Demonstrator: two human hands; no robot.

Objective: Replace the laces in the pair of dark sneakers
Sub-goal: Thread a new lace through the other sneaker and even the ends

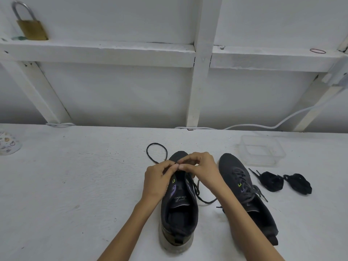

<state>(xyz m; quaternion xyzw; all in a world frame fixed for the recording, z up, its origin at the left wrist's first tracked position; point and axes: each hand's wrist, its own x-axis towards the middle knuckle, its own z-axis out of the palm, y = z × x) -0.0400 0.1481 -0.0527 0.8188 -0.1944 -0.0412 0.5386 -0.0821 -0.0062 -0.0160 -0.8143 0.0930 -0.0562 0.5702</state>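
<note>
Nearest me, by the desk's [75, 185] near edge, the sneaker [178, 210] I'm working on has most eyelets bare. My left fingers [170, 165] and right fingers [185, 166] both pinch the black lace [156, 153] at the toe-end eyelets, its loop lying past the toe. I judge it early: the other sneaker [244, 194], to the right, is fully laced, with two lace bundles [271, 180] beside it. Beyond sit a clear tub [261, 149], a white cable [263, 126] along the back edge, and a padlock [31, 28] on the wall ledge.
</note>
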